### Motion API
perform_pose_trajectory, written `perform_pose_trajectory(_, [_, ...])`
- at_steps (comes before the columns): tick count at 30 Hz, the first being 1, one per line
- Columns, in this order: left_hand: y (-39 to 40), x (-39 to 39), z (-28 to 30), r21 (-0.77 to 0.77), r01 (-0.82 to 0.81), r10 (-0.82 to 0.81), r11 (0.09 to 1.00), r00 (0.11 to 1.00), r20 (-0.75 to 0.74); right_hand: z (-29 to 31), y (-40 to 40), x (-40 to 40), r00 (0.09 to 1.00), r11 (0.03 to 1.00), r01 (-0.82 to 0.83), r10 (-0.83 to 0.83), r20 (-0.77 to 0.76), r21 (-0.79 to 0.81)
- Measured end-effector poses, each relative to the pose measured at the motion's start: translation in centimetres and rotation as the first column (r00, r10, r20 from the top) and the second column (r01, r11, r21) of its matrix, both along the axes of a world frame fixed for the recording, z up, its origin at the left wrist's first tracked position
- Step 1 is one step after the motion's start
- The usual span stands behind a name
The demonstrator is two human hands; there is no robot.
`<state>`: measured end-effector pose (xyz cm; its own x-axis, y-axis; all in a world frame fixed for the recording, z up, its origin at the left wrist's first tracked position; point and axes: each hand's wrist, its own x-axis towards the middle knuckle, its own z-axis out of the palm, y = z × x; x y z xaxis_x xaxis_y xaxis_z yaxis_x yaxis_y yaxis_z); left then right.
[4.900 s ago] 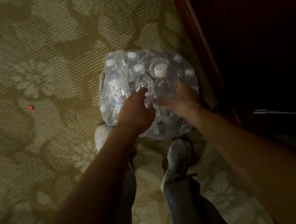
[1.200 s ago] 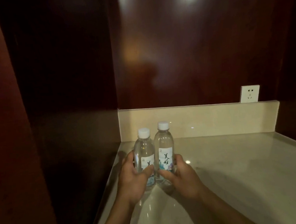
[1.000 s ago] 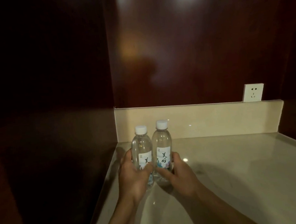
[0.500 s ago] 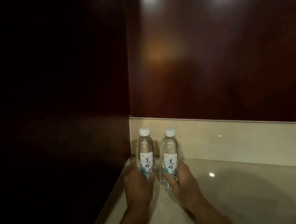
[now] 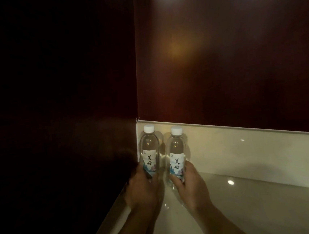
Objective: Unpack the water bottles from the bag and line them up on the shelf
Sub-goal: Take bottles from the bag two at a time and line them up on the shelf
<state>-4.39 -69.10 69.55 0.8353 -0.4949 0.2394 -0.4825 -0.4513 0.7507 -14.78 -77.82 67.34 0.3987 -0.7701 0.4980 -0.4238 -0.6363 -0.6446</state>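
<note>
Two clear water bottles with white caps and white labels stand upright in the back left corner of the pale stone shelf [image 5: 253, 207]. The left bottle [image 5: 149, 151] is against the dark side wall, and my left hand [image 5: 143, 189] grips its lower part. The right bottle [image 5: 177, 152] stands a small gap away, near the cream backsplash, held low down by my right hand [image 5: 191, 186]. The bottles' bases are hidden behind my fingers. The bag is out of view.
Dark wood panels close the shelf on the left and at the back above the cream backsplash [image 5: 247, 145]. The polished shelf top stretches to the right of the bottles.
Both bottles have moved from the shelf's front part back into the left corner, and a small gap has opened between them. My hands still hold them.
</note>
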Motion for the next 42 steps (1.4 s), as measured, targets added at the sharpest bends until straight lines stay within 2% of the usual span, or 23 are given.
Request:
perform_pose_trajectory(4, [-0.9,1.2,0.2,0.046,0.051,-0.05,0.998,0.999,-0.015,0.3,-0.4,1.0,0.999,0.999,0.033,-0.033,-0.017,-0.009])
perform_pose_trajectory(9, [-1.4,1.7,0.3,0.01,0.105,-0.104,0.994,0.994,-0.043,0.3,-1.0,1.8,0.998,0.998,0.054,-0.055,-0.026,-0.012])
perform_pose_trajectory(13, [-1.6,1.9,0.3,-0.03,0.113,-0.115,0.993,0.992,-0.047,0.5,-1.2,2.1,0.998,0.998,0.058,-0.057,-0.032,0.024])
perform_pose_trajectory(20, [-1.9,2.0,0.4,0.03,0.11,-0.109,0.994,0.994,-0.014,0.9,-1.2,2.4,0.996,0.995,0.081,-0.078,-0.048,0.061])
perform_pose_trajectory(28, [-3.0,3.0,-0.3,-0.026,0.151,-0.152,0.988,0.988,-0.026,1.1,-1.8,3.1,0.995,0.991,0.093,-0.09,-0.033,0.096])
perform_pose_trajectory(33, [-4.1,4.1,-1.7,-0.045,0.185,-0.186,0.982,0.982,-0.026,0.6,-2.4,2.8,0.985,0.991,0.097,-0.082,-0.15,0.096])
perform_pose_trajectory(36, [-4.4,4.2,-2.0,-0.102,0.189,-0.195,0.977,0.98,-0.045,1.0,-2.4,2.8,0.993,0.99,0.081,-0.071,-0.09,0.119])
perform_pose_trajectory(42, [-4.8,4.7,-2.2,-0.154,0.202,-0.205,0.967,0.979,-0.002,1.6,-1.8,3.1,0.989,0.985,0.122,-0.11,-0.099,0.122])
